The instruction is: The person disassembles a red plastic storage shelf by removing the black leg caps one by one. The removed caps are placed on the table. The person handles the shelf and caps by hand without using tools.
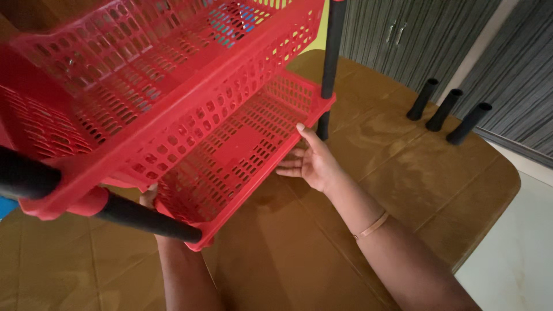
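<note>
While right hand [311,164] touches red rack [173,109] edge, left hand [150,198] sits beneath

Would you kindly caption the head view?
Both hands steady a red tiered rack on a brown table.

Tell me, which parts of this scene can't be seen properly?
- Left hand: head view, mostly hidden behind the lower red tray.
- Upper tray: cut off by the top and left edges.
- Right hand fingertips: tucked under the lower tray's rim.
</note>
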